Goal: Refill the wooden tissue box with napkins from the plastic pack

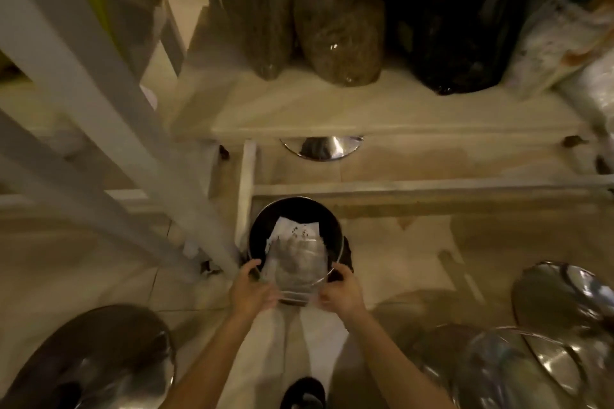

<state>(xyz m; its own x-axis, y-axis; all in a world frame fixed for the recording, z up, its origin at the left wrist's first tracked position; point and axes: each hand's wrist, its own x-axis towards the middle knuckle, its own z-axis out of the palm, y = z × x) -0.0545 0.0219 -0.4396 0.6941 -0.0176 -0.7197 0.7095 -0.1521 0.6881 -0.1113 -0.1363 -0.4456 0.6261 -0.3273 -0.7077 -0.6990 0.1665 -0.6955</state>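
Head view, looking straight down. My left hand (250, 289) and right hand (339, 292) are held out in front of me, each closed on one side of a clear plastic pack (294, 271). The fingers of both hands curl round its lower edges; thumbs lie on top. The pack hangs over the open mouth of a round bin (265, 226) with a dark inside and a bright metal rim. The pack looks limp and see-through; I cannot tell whether any napkins are in it. A white sheet (299, 230) with small dark marks lies inside the bin, just beyond the pack's upper edge.

The bin stands on a pale tiled floor (415, 259), close against the white leg of a shelf unit (382, 116). On the shelf stand two clear bags (335, 33) of brownish-green material, side by side, with a black bag (445, 16) to their right. A shiny metal dome (321, 148) shows under the shelf's front edge. White slanting beams (83, 83) cross the left of the frame.

Blurred metal lids or bowls sit at lower left (99, 362) and lower right (561, 315). My dark shoe (304, 392) shows at the bottom edge. The wooden tissue box is not in this view.
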